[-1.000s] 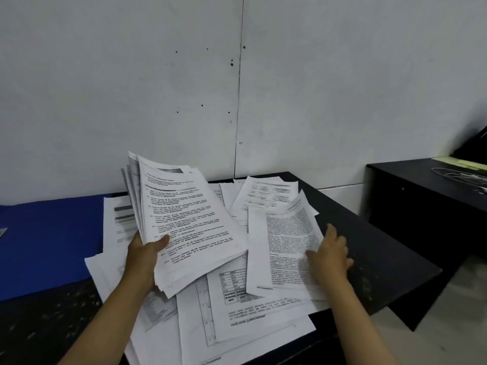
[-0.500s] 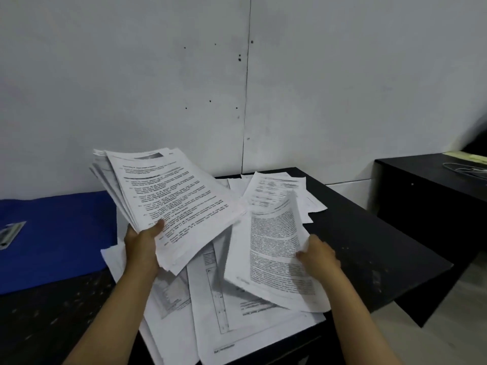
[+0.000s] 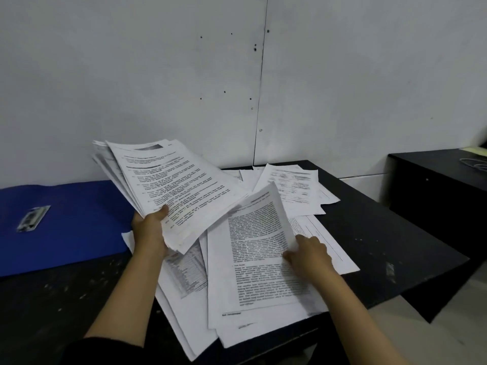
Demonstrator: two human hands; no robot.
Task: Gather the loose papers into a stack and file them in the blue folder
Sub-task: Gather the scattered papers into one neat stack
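Note:
My left hand (image 3: 150,227) grips a thick, fanned stack of printed papers (image 3: 174,188) by its near edge and holds it tilted above the desk. My right hand (image 3: 308,252) pinches the right edge of a text-filled sheet (image 3: 258,248), whose far end curls up off the pile. More loose papers (image 3: 292,188) lie scattered on the black desk (image 3: 382,241), overlapping one another. The blue folder (image 3: 71,222) lies open and flat at the left, with a metal clip (image 3: 33,218) on it.
A white wall stands right behind the desk. A second black desk (image 3: 437,191) with a yellow sheet and a white cable sits at the far right, across a gap. Some papers overhang the desk's near edge (image 3: 263,338).
My right hand went from lying flat on the text sheet to pinching it and lifting its far end. The held stack has tilted flatter and shifted left.

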